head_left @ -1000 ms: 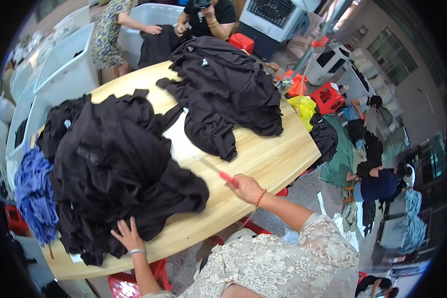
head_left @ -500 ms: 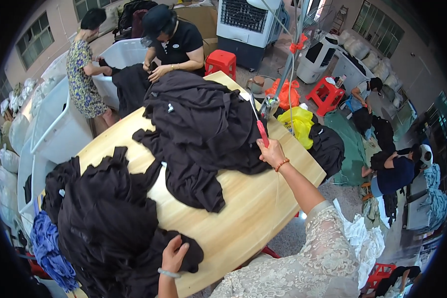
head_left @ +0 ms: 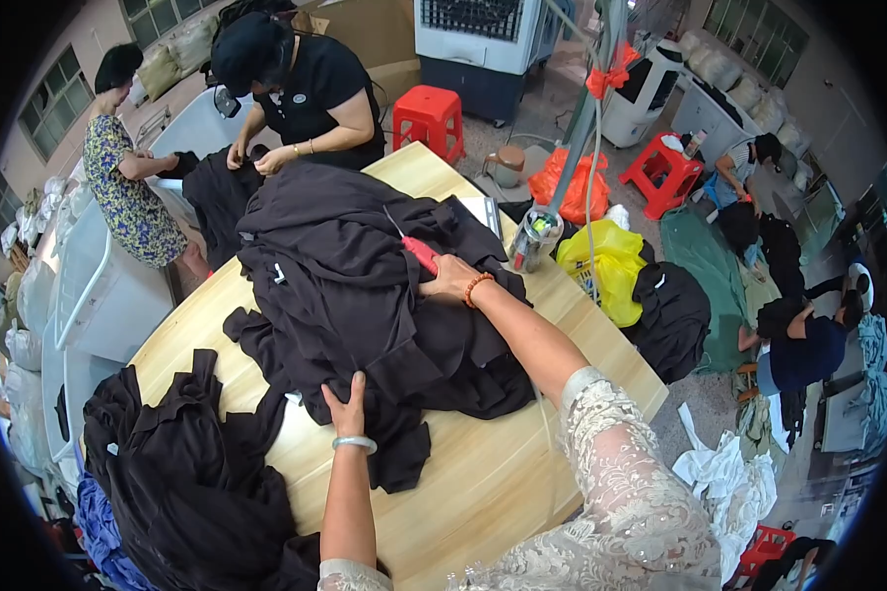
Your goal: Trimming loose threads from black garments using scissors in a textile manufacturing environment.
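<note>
My right hand [head_left: 449, 279] is wrapped round a red-handled tool [head_left: 420, 253] with a thin metal tip; its exact kind is unclear. The tip lies over the large heap of black garments [head_left: 365, 236] on the wooden table. At the near edge of that heap, my left hand [head_left: 347, 407] touches the black cloth, thumb and forefinger spread apart. The other fingers of this hand are hard to make out. A second black garment pile [head_left: 187, 483] lies to the left, close to my left forearm.
The pale wooden table [head_left: 483, 492] carries both piles. Beyond it, a person in black [head_left: 315, 89] handles dark cloth, with another person beside a white bin [head_left: 118, 286]. A metal pole [head_left: 572, 167] rises at the far right edge, near a yellow bag [head_left: 601, 261] and red stools [head_left: 429, 118].
My right hand with the tool has moved left, from the heap's right side over its middle. My left hand has gone from the left pile up to the large heap's near edge.
</note>
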Demonstrator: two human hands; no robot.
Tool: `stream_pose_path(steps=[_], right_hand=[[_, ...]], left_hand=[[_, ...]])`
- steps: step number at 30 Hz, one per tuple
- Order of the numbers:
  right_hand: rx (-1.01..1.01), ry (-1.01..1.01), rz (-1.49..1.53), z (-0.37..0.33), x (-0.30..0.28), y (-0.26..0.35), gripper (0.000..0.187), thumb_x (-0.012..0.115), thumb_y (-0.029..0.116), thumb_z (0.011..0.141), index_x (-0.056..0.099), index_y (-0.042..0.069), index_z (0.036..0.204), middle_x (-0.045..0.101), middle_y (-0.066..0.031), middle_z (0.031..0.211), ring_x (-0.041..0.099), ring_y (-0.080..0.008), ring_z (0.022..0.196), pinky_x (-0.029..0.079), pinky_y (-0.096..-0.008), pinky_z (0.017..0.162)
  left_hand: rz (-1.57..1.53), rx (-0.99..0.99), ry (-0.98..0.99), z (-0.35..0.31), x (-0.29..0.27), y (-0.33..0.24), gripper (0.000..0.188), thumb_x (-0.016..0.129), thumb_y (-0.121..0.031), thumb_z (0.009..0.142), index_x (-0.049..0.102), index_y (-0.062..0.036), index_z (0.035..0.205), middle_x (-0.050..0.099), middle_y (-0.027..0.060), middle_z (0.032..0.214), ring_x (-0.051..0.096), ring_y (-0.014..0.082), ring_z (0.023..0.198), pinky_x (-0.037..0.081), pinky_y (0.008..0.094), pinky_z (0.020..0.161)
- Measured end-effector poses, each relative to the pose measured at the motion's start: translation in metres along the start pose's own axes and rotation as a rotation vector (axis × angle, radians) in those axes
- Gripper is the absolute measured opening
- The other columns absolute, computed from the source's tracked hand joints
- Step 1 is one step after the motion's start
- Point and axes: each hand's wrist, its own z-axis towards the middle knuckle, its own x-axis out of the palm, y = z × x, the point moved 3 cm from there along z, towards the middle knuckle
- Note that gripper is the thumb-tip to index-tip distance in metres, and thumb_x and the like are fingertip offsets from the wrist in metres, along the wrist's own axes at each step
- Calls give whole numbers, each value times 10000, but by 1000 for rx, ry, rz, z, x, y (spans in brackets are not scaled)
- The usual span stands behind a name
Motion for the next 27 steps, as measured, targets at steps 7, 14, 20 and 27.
stream_pose_path(steps=[7,14,20,27], right_hand=[[-63,86,43,-60,39,14,537,759,371,621,556,-99,783,612,-306,804,639,-397,820,486,-415,743],[-110,72,102,-149,68,34,482,762,329,650,537,-82,764,589,-294,742,610,-442,778,483,-430,699],[-25,41,223,-268,101,49,488,761,312,666,561,-70,895,625,-285,865,607,-443,864,504,-439,771],[53,-60,396,-400,135,78,525,772,293,685,576,-3,1072,638,-244,939,601,-422,940,490,-419,818]], left_hand=[[230,45,-39,-2,-4,7,949,750,-425,660,320,-48,1418,382,280,1376,394,384,1274,340,407,1038],[251,221,-86,-63,-52,69,633,646,-184,680,474,28,1250,596,244,1131,571,353,1076,424,369,956],[320,209,21,-133,-108,120,646,640,-139,686,446,21,1281,516,263,1235,495,380,1168,380,391,1005],[455,198,113,-192,-175,159,688,623,-148,699,398,-43,1340,494,255,1185,485,413,1122,388,424,982]])
